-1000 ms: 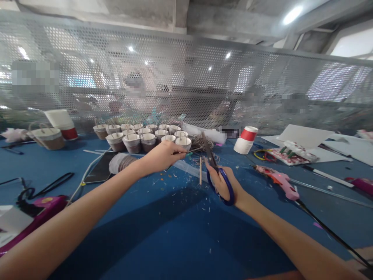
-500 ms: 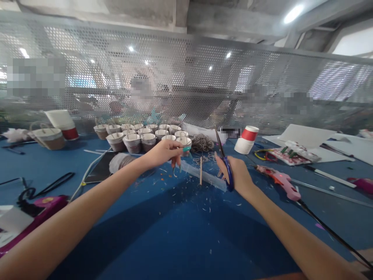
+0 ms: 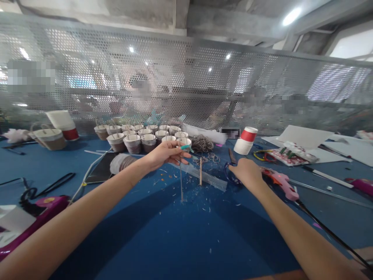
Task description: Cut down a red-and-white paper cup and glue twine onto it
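My left hand (image 3: 169, 154) is raised over the middle of the table, thumb and fingers pinched on a thin grey-brown cord (image 3: 181, 184) that hangs straight down. Off to the right, my right hand (image 3: 247, 174) is closed on blue-handled scissors (image 3: 231, 175), low over the tabletop, with the blades pointing away from me. Between the hands are a thin wooden stick (image 3: 201, 173) and a clear plastic strip (image 3: 214, 179). A tangled heap of the same kind of cord (image 3: 203, 144) lies just behind them.
Several small cups with cord handles (image 3: 133, 143) stand in rows at the back. A pink glue gun (image 3: 281, 182) lies beside my right hand, its cable running toward me. Red-and-white paper cups (image 3: 247, 140) stand behind. A purple tool (image 3: 43, 212) is at left.
My right hand has moved right and down with the scissors, away from my left hand. The cord now hangs in plain view below my left hand, which has barely moved.
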`<state>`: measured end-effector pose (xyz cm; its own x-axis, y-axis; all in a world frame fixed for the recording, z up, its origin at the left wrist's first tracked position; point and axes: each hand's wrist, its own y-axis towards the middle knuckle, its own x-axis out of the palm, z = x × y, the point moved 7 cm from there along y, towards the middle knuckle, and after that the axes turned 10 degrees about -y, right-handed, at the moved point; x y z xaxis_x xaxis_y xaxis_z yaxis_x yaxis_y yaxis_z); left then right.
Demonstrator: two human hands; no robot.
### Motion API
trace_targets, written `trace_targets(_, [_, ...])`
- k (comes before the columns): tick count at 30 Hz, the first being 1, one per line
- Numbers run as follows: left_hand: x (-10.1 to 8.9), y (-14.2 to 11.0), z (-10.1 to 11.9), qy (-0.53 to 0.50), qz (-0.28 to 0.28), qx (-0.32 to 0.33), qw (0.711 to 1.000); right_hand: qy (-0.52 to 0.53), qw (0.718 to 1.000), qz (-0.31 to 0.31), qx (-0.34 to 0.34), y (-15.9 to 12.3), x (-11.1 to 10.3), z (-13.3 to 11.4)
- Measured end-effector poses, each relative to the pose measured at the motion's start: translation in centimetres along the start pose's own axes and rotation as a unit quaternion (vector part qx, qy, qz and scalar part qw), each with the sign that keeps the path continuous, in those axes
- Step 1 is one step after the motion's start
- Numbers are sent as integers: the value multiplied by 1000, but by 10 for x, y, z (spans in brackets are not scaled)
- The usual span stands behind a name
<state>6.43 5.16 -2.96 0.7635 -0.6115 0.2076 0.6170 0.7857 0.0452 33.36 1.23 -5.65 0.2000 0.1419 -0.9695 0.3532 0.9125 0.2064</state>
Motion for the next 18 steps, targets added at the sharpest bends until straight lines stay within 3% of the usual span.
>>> trace_targets(3, [2,0,-4,-33,6,-6,999,-6,1000,28,3,-1,-6,-1])
trace_targets(6, [5,2,-13,-71,16,-11,997,14,992,128,5,-10,-25,-8])
trace_targets(8, [9,3,-23,-96,21,-23,995,79,976,201,-37,-22,-38,-21])
trace_targets(9, [11,4,-28,-106,26,-28,994,137,965,207,-80,-28,-41,-31])
trace_targets(11, [15,5,-36,-129,43,-25,990,283,930,127,-197,-40,-37,-55])
trace_targets(13, [16,6,-40,-156,60,-12,986,410,862,-27,-297,-58,-27,-82])
trace_targets(15, [18,7,-41,-167,65,-1,984,474,803,-139,-334,-74,-19,-99])
trace_targets(16, [18,7,-40,-157,63,1,986,486,791,-163,-333,-78,-17,-103])
trace_targets(18, [18,7,-36,-84,48,-5,995,495,797,-160,-308,-79,-15,-101])
